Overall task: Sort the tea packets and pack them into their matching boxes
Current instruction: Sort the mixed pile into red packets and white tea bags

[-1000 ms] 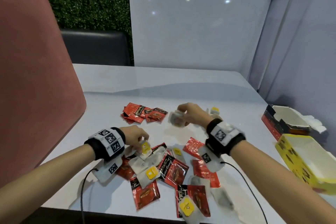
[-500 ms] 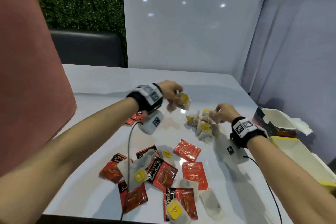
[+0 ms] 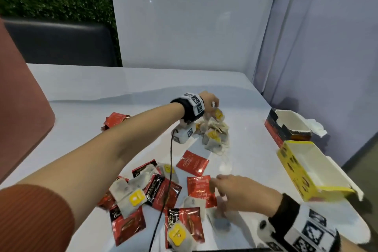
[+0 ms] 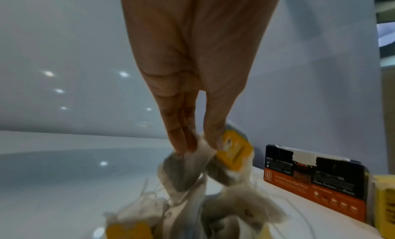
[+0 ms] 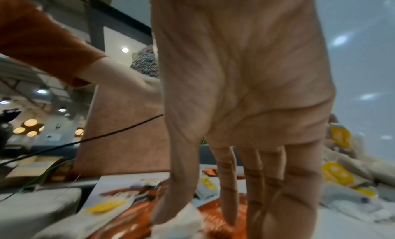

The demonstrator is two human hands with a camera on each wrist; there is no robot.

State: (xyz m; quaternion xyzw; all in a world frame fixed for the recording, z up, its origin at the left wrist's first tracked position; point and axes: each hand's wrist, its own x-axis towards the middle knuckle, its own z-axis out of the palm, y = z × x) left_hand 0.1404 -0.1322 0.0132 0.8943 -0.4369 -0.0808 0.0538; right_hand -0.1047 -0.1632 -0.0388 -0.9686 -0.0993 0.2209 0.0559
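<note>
Sorting partly done, nothing seemingly boxed: yellow-tagged paper tea bag (image 3: 218, 114) pinched in left hand (image 3: 209, 102) grip; right hand (image 3: 239, 190) grip apart over unsorted red and white packets (image 3: 161, 190).

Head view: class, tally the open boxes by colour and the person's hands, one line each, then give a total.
Yellow box: 1
Red-and-black box: 1
Hands: 2, the left hand pinching a tea bag, the right hand over a red packet
Total: 4
</note>
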